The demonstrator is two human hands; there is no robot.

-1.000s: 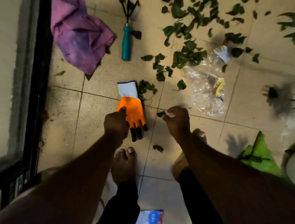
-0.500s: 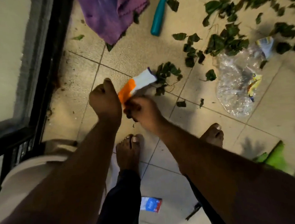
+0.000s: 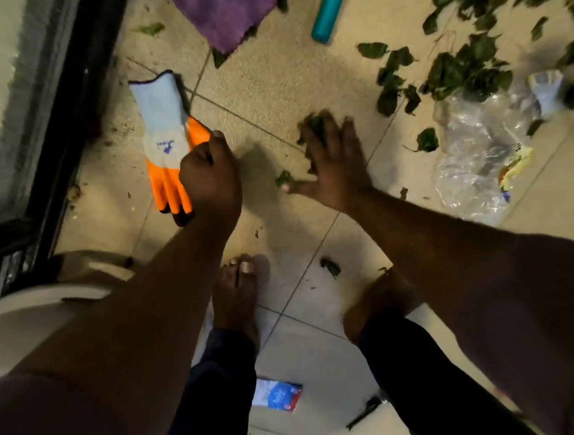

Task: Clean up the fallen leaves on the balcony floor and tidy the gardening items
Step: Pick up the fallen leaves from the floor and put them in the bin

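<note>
An orange and white gardening glove (image 3: 163, 131) lies near the black door frame, its white cuff pointing away from me. My left hand (image 3: 210, 178) is curled in a fist over the glove's orange part and grips it. To the right, my right hand (image 3: 334, 160) is spread flat with straight fingers, touching a small clump of green leaves (image 3: 314, 126) on the tiled floor. More fallen leaves (image 3: 463, 69) are scattered at the upper right.
A purple cloth (image 3: 228, 9) and a teal tool handle (image 3: 329, 8) lie at the top. A crumpled clear plastic bag (image 3: 479, 154) is at the right. The black door frame (image 3: 73, 96) runs along the left. A small blue packet (image 3: 277, 395) lies between my bare feet.
The glove has moved left toward the door frame in my left hand. My right hand has let go of it, moved right and spread open over the leaves.
</note>
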